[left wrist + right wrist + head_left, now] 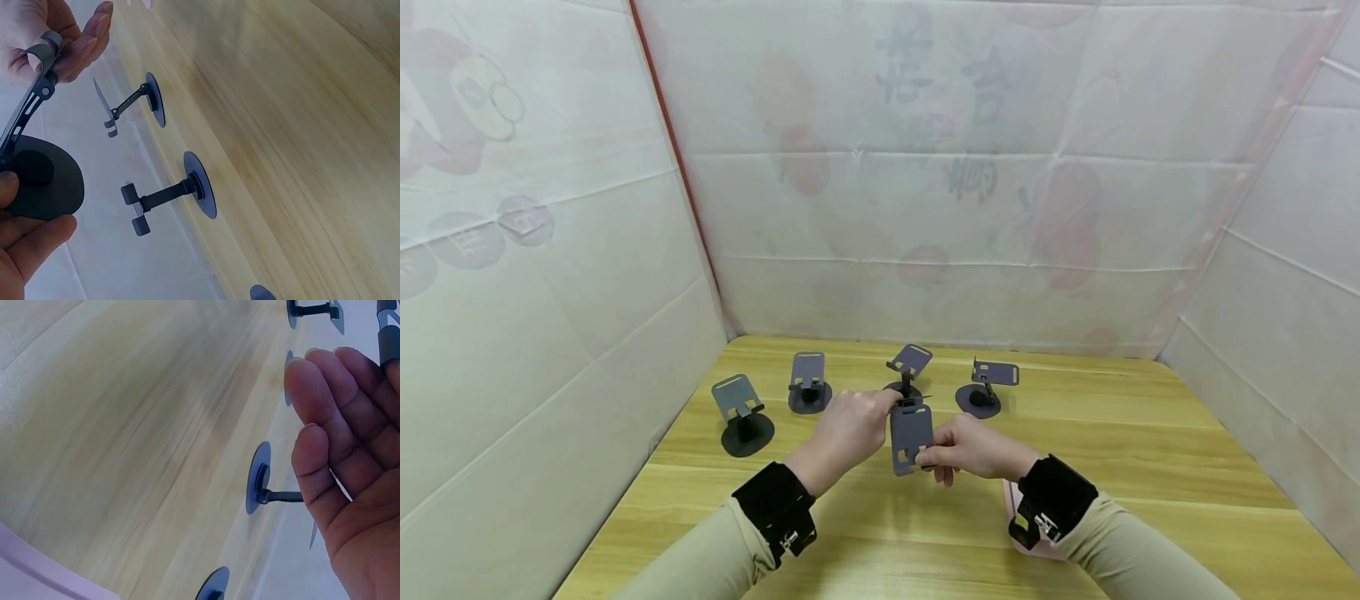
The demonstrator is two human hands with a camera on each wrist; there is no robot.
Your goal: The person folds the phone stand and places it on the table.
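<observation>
Above the table's [1150, 467] near middle, both my hands hold one dark phone stand [912, 435] off the wood. Left hand [844, 433] curls round its round base and top end; right hand [973, 448] pinches the plate's lower right edge. Four more stands sit in a row further back: far left [743, 412], next [808, 383], middle [908, 367], right [988, 385].

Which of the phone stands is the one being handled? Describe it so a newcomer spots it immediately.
On the wooden table, four dark phone stands sit in a row near the back wall. The handled stand is in front of that row, lifted off the wood between the left hand and right hand, unlike the others.
</observation>
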